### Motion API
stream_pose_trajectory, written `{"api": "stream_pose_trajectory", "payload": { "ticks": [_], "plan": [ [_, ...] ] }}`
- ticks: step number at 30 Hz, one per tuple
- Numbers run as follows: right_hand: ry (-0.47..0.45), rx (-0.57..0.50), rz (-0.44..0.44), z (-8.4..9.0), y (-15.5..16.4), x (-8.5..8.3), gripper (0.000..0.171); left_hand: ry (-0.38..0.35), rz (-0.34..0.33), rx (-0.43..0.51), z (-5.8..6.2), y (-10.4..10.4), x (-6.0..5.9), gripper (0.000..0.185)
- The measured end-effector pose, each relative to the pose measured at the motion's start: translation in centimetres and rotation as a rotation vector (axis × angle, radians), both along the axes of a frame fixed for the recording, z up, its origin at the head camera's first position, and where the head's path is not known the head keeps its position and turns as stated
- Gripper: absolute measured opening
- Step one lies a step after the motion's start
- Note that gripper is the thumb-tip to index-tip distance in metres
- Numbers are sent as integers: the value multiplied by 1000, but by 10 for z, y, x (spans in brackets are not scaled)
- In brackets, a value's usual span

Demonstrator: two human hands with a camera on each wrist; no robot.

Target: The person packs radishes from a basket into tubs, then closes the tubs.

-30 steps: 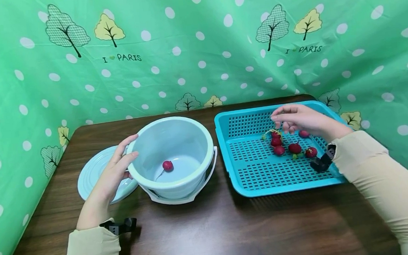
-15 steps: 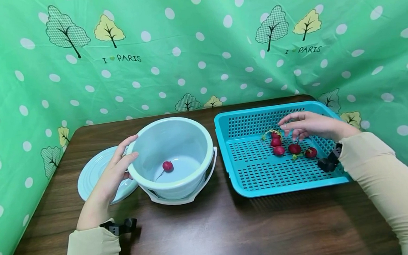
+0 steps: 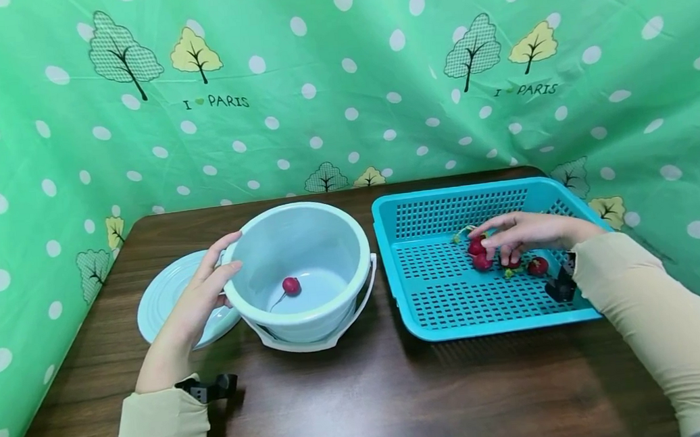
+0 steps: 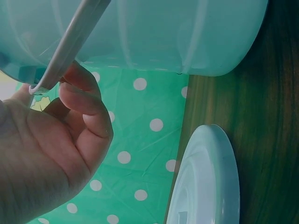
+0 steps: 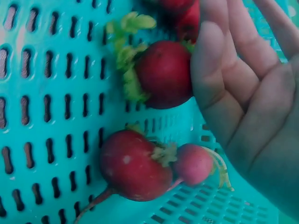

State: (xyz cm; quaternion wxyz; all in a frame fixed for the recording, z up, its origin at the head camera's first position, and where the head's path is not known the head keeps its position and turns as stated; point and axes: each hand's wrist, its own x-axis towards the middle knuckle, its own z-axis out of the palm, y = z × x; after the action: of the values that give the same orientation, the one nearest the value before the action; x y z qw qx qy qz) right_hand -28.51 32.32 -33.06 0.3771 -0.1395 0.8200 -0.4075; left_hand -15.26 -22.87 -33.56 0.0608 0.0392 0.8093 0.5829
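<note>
My left hand (image 3: pixel 200 298) grips the rim of a pale blue bucket (image 3: pixel 308 323), thumb toward its inner side. The left wrist view shows curled fingers under the bucket's rim (image 4: pixel 70 46). One radish (image 3: pixel 291 286) with a thin root lies on the bucket floor. My right hand (image 3: pixel 530 230) reaches low into a blue perforated basket (image 3: pixel 454 306), its loosely bent fingers right over several red radishes (image 3: pixel 482 262) and partly hiding them. In the right wrist view, a radish with leaf stubs (image 5: pixel 164 74) lies beside the thumb, and a larger radish (image 5: pixel 135 165) lies lower.
A round pale blue lid (image 3: pixel 163 296) lies on the brown table (image 3: pixel 363 407), left of the bucket and partly behind the left hand. The bucket's white handle (image 3: pixel 322 344) hangs down at the front. A green dotted cloth (image 3: pixel 339 57) hangs behind the table.
My right hand moves a little right, then down and back left over the radishes, covering some. My left hand stays on the bucket. The head view shifts slightly.
</note>
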Motion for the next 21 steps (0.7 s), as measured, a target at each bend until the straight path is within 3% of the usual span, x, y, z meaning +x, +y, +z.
{"api": "stream_pose_trajectory", "payload": {
  "ticks": [7,14,21],
  "plan": [
    [-43,16,1,-7,5,0,56,-10,2,-7,-1,1,0,55],
    [-163,3,-4,-8,10,1,54,-4,0,0,-1,1,-1,55],
    [-216,-12,26,-9,9,1,53,-5,7,-8,-1,1,-1,55]
  ]
}}
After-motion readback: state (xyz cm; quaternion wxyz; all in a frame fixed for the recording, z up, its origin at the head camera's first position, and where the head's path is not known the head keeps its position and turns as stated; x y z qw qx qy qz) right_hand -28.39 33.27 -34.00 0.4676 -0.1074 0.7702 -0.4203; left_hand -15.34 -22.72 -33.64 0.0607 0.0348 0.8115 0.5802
